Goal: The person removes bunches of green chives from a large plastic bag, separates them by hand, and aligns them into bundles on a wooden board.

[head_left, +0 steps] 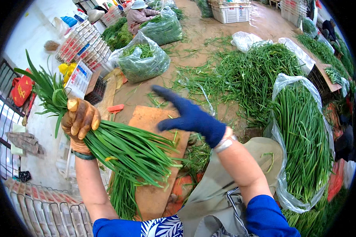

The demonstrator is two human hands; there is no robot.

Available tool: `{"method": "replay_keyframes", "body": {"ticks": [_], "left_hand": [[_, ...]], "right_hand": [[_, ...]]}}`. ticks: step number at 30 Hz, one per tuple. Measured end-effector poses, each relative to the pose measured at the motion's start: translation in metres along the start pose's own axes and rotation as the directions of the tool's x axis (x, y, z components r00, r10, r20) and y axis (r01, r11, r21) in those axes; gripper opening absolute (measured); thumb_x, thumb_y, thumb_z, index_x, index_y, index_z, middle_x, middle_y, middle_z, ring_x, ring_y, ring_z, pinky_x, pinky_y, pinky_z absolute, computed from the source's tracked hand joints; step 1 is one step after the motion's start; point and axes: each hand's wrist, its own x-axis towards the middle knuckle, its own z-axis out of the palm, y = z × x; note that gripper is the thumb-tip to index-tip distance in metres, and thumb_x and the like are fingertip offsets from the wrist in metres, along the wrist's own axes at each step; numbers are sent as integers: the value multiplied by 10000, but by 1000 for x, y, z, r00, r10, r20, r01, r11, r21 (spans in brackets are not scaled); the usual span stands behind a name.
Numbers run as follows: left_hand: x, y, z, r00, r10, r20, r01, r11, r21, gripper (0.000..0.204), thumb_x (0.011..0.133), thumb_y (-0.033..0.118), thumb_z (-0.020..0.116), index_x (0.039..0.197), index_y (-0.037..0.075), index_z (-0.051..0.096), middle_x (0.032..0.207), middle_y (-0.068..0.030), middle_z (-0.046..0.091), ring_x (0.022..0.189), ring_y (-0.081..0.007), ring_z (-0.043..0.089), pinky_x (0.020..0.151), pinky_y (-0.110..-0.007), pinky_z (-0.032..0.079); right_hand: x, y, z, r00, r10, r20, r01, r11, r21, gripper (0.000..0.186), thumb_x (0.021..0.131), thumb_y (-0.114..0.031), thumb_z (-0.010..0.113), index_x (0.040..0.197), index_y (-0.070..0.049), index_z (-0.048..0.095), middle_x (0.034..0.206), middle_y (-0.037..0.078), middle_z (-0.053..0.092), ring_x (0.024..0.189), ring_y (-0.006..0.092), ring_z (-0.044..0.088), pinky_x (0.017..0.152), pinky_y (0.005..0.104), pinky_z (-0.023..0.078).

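My left hand (80,118), in a stained tan glove, grips a long bunch of green flat leaves (128,146), its tips fanning out at the upper left and the other ends spreading rightward. My right hand (190,116), in a dark blue glove, is held open with fingers apart, to the right of the bunch and touching nothing visible. Beneath lies a worn orange-brown board (152,205), with more loose leaves (122,197) at its left. A small red-handled item (115,108) rests beyond the board's upper left.
An open plastic bag of leaves (300,146) stands at my right, near a large loose heap (257,83). Filled bags (146,67) and a co-worker in a light hat (138,15) are farther ahead. Stacked crates (77,45) and a barred window (6,118) line the left.
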Motion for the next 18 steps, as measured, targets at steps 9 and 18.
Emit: {"method": "replay_keyframes", "body": {"ticks": [9,18], "left_hand": [[19,28,-13,989,-2,-145,20,992,124,205,908,90,393,1047,1,514,448,77,371,339,-42,364,587,-252,389],[8,14,-17,788,173,-591,90,917,389,411,841,171,542,1185,-36,454,558,69,342,503,-63,411,717,-307,483]], "right_hand": [[-70,55,77,792,257,553,-489,809,325,581,689,-284,732,1170,-60,495,966,47,593,842,108,525,786,300,439],[-139,96,26,896,442,43,-175,263,949,213,873,-171,484,951,-8,595,780,54,603,655,137,580,614,221,460]]}}
